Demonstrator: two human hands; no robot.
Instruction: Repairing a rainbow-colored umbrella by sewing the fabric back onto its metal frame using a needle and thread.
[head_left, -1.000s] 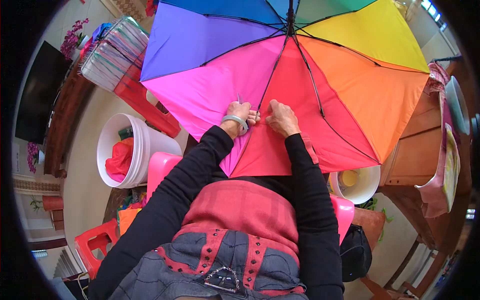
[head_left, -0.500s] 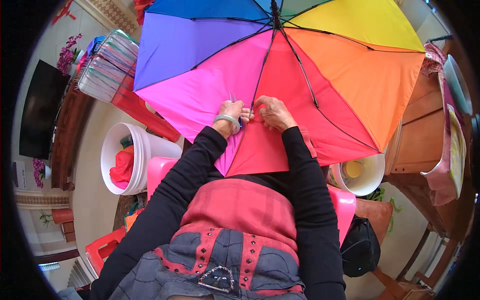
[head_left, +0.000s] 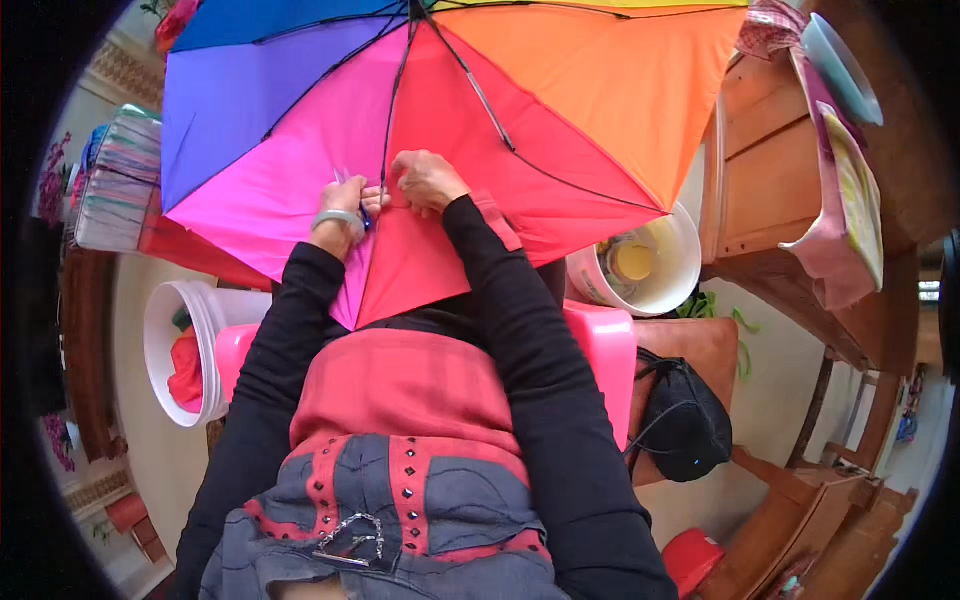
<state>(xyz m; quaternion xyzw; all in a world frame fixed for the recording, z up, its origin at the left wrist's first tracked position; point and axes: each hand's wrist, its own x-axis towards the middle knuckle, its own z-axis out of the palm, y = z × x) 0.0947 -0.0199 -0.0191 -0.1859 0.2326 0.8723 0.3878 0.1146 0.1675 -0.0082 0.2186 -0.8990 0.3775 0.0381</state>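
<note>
An opened rainbow umbrella (head_left: 450, 140) lies upside over my lap, its inner side with black ribs facing me. My left hand (head_left: 347, 205), a pale bangle (head_left: 340, 220) on its wrist, is closed around what look like small scissors (head_left: 368, 212) with blue handles, blades pointing away. Its fingertips also touch the black rib (head_left: 386, 150) along the pink and red seam. Just right of that rib my right hand (head_left: 432, 182) is held in a pinch against the red panel; whatever lies between its fingertips is too small to make out.
White buckets stand on both sides: one with red cloth (head_left: 187, 345) at left, another (head_left: 655, 262) at right. A black drawstring bag (head_left: 685, 420) rests on a brown seat (head_left: 690, 345). Wooden furniture (head_left: 770, 150) draped with a towel (head_left: 850, 210) rises at right. I sit on a pink chair (head_left: 605, 350).
The whole view has swung to the right, so the umbrella and hands appear farther left and slightly higher. Both hands stay at the same rib, their grips much the same.
</note>
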